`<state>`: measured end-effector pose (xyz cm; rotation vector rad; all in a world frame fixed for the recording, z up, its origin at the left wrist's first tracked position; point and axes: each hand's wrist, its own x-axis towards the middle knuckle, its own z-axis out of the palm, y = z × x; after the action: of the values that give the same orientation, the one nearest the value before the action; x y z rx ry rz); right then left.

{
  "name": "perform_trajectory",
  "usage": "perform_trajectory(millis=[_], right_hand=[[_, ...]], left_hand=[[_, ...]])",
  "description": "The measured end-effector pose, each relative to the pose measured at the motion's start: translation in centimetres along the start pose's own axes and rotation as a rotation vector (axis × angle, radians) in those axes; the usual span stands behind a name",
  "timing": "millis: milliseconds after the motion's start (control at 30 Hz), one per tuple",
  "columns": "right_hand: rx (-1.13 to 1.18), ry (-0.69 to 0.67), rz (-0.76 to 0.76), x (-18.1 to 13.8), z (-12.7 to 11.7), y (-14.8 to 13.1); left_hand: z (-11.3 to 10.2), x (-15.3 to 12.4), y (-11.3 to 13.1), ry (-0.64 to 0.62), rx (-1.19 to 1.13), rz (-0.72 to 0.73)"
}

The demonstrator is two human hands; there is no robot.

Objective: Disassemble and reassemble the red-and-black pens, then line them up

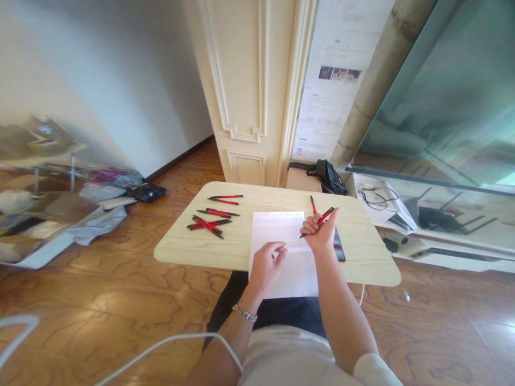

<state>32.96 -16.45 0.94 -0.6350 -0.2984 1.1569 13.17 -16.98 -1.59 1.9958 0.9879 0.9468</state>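
My right hand [319, 231] is closed around a red and black pen [325, 215], its dark tip pointing down and left over a sheet of white paper [277, 228]. My left hand [269, 264] rests on or just above the paper's lower part, fingers loosely curved and apart, with nothing seen in them. Just beyond my right hand lies another red and black pen [313, 203]. A dark phone-like slab [340, 250] is partly hidden beneath my right wrist. On the left of the table lie several red and black pens [209, 225], some crossed over each other.
The pale wooden table [370, 252] has rounded corners. Behind it stand a black bag [330, 177] and a white cabinet with a cable [378, 198]. A large screen [446, 107] is at the right. A white cord [169, 339] crosses near my left forearm.
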Motion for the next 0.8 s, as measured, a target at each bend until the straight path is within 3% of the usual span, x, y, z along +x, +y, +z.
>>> perform_trajectory(millis=[267, 367, 467, 600, 800], right_hand=[[-0.050, 0.034, -0.404, -1.6, 2.6, 0.4], [-0.075, -0.014, -0.390, -3.2, 3.1, 1.3], [-0.146, -0.077, -0.354, -5.0, 2.9, 2.4], [-0.423, -0.070, -0.359, -6.9, 1.4, 2.9], [-0.821, -0.123, -0.202, -8.6, -1.5, 1.1]], left_hand=[[2.7, -0.1, 2.0, -0.155, -0.460, -0.179], [3.8, 0.5, 2.6, -0.139, -0.655, -0.279], [4.2, 1.2, 3.0, -0.031, -0.874, -0.368], [3.7, 2.3, 2.8, 0.105, -1.183, -0.441], [3.1, 3.3, 1.7, 0.030, -1.172, -0.424]])
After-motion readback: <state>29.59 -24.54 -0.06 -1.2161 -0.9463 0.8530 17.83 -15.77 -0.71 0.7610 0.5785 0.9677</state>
